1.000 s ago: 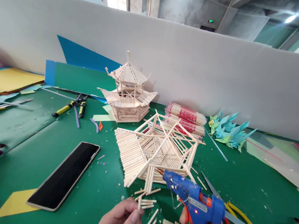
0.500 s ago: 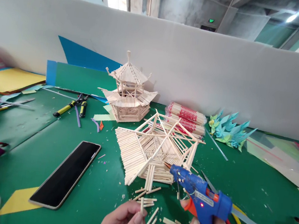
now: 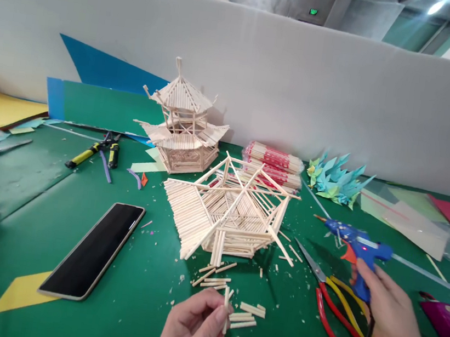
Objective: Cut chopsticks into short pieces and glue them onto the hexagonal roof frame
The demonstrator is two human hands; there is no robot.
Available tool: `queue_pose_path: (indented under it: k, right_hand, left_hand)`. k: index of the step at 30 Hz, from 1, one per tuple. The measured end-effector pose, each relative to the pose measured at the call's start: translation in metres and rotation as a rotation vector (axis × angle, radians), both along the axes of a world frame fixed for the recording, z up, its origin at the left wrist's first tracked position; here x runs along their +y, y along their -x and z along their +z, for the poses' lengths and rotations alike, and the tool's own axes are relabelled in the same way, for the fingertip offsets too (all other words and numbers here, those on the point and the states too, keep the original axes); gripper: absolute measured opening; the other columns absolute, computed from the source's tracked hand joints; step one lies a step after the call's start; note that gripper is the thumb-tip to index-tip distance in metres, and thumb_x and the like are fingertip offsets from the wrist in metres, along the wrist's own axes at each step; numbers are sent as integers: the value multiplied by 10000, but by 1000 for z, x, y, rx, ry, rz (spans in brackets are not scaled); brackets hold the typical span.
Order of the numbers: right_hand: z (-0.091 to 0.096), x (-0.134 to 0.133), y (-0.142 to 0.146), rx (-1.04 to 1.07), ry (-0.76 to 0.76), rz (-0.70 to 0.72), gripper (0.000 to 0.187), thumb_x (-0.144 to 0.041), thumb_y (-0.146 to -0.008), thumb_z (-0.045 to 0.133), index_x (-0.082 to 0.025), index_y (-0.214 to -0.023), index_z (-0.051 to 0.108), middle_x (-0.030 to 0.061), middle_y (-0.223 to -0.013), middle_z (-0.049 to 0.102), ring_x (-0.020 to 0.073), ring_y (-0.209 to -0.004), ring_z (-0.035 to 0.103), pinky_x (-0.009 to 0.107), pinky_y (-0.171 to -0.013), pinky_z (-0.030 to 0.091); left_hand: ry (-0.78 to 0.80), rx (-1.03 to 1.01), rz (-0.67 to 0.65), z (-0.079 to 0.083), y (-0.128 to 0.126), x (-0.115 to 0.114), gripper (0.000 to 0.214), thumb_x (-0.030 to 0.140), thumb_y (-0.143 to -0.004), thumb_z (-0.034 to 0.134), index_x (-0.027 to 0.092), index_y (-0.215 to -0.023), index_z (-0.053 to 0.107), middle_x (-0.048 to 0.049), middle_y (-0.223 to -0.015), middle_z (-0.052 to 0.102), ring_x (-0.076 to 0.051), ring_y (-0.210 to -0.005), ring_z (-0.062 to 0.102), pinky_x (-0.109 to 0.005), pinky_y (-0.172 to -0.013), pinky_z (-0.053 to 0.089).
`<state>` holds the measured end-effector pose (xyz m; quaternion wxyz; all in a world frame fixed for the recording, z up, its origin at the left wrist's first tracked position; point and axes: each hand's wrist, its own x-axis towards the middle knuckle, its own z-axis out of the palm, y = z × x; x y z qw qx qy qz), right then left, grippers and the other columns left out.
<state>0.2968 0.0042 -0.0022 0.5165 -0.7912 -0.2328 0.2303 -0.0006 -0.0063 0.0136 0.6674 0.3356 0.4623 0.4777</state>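
Left hand [image 3: 192, 327], low in view and cut by the bottom edge: thumb and forefinger pinch one short stick [image 3: 226, 308], held upright. Loose cut sticks [image 3: 245, 316] lie just right of the pinch on the green mat [image 3: 142, 296].

Right hand [image 3: 394, 318], wrist cut off: fingers wrapped round the handle of a blue glue gun [image 3: 357, 251]. Red lamp lit, nozzle pointing left, no label readable. Near that hand, red-and-yellow scissors [image 3: 323, 280], handles partly hidden.

Beyond the pinch stands the stick roof frame [image 3: 226, 218]. Behind it are wrapped stick bundles [image 3: 273, 164], red print too small to read.

Left of the pinch lies a dark phone [image 3: 93, 251], bare mat between. The far wall sign [image 3: 313, 11] is green, illegible.
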Motion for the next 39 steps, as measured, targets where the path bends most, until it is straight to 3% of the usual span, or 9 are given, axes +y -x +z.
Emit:
queue_pose_path:
  k: [4, 7, 9, 10, 12, 15, 18, 27, 39]
  right_hand:
    - [-19, 18, -33, -186, 224, 86, 359, -455, -593, 657, -158, -793, 644, 93, -707, 647, 321, -731, 593, 485, -738, 438]
    - [-15, 13, -30, -398, 282, 104, 413, -450, -583, 641, -135, -850, 650, 150, -880, 623, 376, -824, 549, 553, -844, 342]
    - [-3, 2, -9, -533, 223, 129, 453, -445, -633, 595, -172, -992, 623, 128, -1046, 570, 340, -886, 533, 497, -886, 337]
    - [3, -5, 8, -622, 132, 166, 423, -449, -687, 550, -181, -1007, 619, 115, -1000, 585, 316, -885, 539, 455, -837, 391]
    - [15, -18, 49, -502, 4, 343, 294, -422, -752, 538, -221, -948, 623, 60, -843, 622, 235, -747, 577, 341, -696, 462]
    - [23, -27, 110, -272, -80, 832, 203, -359, -820, 502, -208, -744, 615, 29, -715, 605, 174, -661, 568, 238, -597, 449]
    - [22, -23, 145, -95, -99, 996, 287, -352, -851, 462, -184, -659, 594, 13, -606, 556, 145, -566, 517, 224, -530, 413]
    - [13, -10, 165, 401, -151, 900, 260, -371, -780, 585, -166, -620, 595, 9, -590, 601, 120, -554, 514, 205, -528, 400]
    - [23, 12, 178, 566, -168, 855, 268, -385, -744, 618, -166, -606, 550, -23, -535, 538, 109, -488, 487, 217, -483, 384]
  left_hand:
    - [60, 0, -9, 1, -6, -1, 286, 399, -608, 737, 135, -552, 644, 18, -517, 490, -79, -491, 422, -179, -481, 321]
    - [122, -27, -54, 0, -10, 1, 279, 386, -617, 733, 130, -560, 638, 20, -488, 492, -77, -468, 420, -186, -486, 323]
    - [148, -55, -86, -1, -13, 3, 266, 373, -627, 729, 131, -561, 639, 20, -484, 498, -77, -467, 419, -190, -494, 326]
    - [158, -72, -103, -1, -15, 5, 260, 370, -626, 729, 132, -564, 643, 18, -491, 504, -78, -469, 418, -191, -494, 325]
    - [170, -100, -126, -1, -19, 7, 252, 367, -620, 734, 138, -559, 649, 16, -502, 513, -80, -478, 416, -193, -497, 323]
    - [157, -114, -92, -1, -22, 9, 212, 344, -636, 726, 152, -567, 669, 16, -519, 519, -94, -534, 437, -202, -563, 350]
    - [124, -96, -34, 0, -21, 8, 175, 320, -662, 709, 167, -579, 686, 14, -563, 516, -111, -597, 453, -222, -615, 367]
    - [63, -65, 56, 0, -14, 10, 187, 352, -621, 734, 165, -615, 736, -16, -624, 560, -117, -576, 464, -230, -548, 373]
    - [143, -150, 165, -4, -10, 13, 293, 388, -558, 775, 143, -712, 732, 6, -509, 559, -75, -466, 434, -189, -476, 341]
